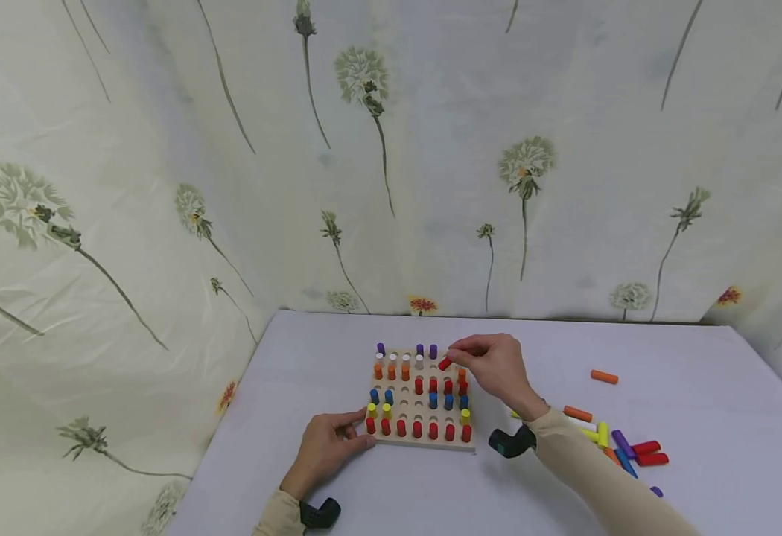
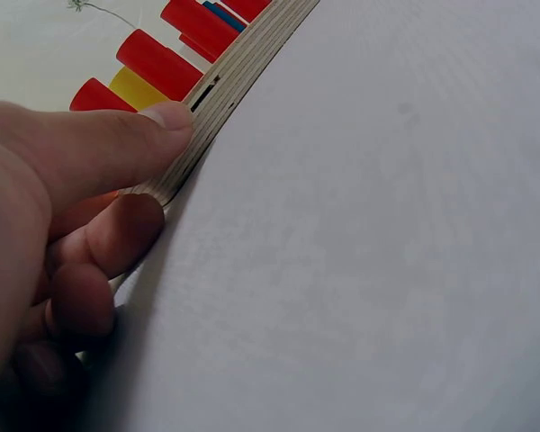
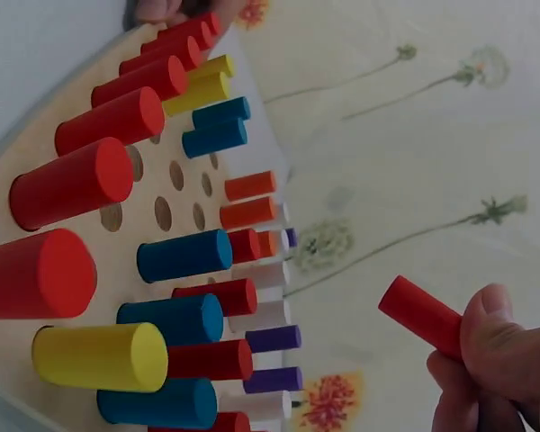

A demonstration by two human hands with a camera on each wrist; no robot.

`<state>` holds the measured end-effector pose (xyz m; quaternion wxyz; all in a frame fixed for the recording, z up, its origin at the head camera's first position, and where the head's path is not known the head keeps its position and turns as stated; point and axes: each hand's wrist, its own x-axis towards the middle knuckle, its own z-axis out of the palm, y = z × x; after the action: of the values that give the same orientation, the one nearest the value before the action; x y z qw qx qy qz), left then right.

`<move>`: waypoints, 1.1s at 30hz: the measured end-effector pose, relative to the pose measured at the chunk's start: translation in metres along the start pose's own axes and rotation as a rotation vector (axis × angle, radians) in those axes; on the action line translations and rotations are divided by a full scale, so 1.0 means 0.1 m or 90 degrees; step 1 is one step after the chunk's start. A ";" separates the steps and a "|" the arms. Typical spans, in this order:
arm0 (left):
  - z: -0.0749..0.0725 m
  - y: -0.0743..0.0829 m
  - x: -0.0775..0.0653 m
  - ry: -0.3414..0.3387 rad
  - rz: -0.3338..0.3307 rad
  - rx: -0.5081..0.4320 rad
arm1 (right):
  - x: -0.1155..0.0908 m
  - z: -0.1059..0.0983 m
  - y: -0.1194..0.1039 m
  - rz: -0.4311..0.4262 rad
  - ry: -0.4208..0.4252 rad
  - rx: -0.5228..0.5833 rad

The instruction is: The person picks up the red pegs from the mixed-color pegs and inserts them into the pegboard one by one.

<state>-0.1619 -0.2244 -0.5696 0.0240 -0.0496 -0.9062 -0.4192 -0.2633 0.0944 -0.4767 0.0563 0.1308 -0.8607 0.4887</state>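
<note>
A wooden pegboard (image 1: 424, 441) lies on the white table, with rows of red, yellow, blue, orange, white and purple pegs standing in it and several bare holes between them. My right hand (image 1: 496, 365) pinches a red peg (image 3: 423, 315) between thumb and fingers, tilted in the air over the board's back right part. At the front left corner, my left hand (image 1: 327, 448) holds the board. In the left wrist view its thumb (image 2: 130, 148) presses the plywood edge (image 2: 225, 94) and the other fingers curl at the corner, partly hidden.
Loose pegs lie in a scattered pile right of the board, among them a yellow peg (image 1: 602, 433), a purple peg (image 1: 622, 444) and a red peg (image 1: 652, 459). The right forearm overlaps part of this pile. Farther back lies an orange peg (image 1: 604, 377). A flower-patterned cloth (image 1: 444, 186) hangs behind the table.
</note>
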 end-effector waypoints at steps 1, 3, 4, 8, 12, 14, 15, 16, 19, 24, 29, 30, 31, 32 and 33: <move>0.00 0.00 0.00 0.000 -0.001 -0.001 | 0.03 0.04 -0.02 -0.002 0.000 0.002; 0.00 -0.01 0.01 0.000 -0.003 -0.004 | 0.08 0.13 -0.07 -0.004 0.001 0.004; 0.00 -0.02 0.00 0.000 -0.003 -0.005 | 0.11 0.17 -0.09 -0.003 0.000 0.004; -0.01 -0.04 0.00 0.000 0.004 -0.007 | 0.19 0.31 -0.19 -0.019 -0.023 -0.003; -0.01 -0.04 0.01 -0.003 0.007 -0.007 | 0.26 0.42 -0.23 -0.053 -0.067 -0.032; -0.01 -0.04 0.01 -0.005 0.005 -0.006 | 0.27 0.48 -0.23 -0.057 -0.089 -0.047; -0.01 -0.05 0.02 -0.005 0.007 -0.005 | 0.28 0.51 -0.24 -0.052 -0.103 -0.054; -0.01 -0.05 0.02 -0.005 0.008 -0.003 | 0.28 0.53 -0.24 -0.046 -0.118 -0.060; -0.02 -0.05 0.02 -0.003 0.013 0.004 | 0.28 0.61 -0.24 -0.041 -0.154 -0.081; -0.02 -0.03 0.03 0.000 0.017 0.002 | 0.32 0.70 -0.22 -0.055 -0.183 -0.125; -0.03 -0.02 0.02 0.001 0.019 -0.008 | 0.32 0.77 -0.22 -0.055 -0.195 -0.152; -0.03 -0.02 0.02 0.001 0.019 -0.007 | 0.32 0.78 -0.22 -0.055 -0.194 -0.158; -0.02 -0.02 0.02 0.000 0.019 -0.006 | 0.32 0.79 -0.22 -0.054 -0.191 -0.163; -0.02 -0.02 0.02 0.001 0.019 -0.005 | 0.31 0.80 -0.23 -0.051 -0.187 -0.165; -0.02 -0.03 0.02 0.001 0.018 -0.003 | 0.31 0.81 -0.23 -0.048 -0.181 -0.168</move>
<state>-0.1642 -0.2278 -0.5700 0.0304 -0.0620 -0.9044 -0.4211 -0.2839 0.0088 -0.4920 -0.0310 0.2220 -0.9113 0.3455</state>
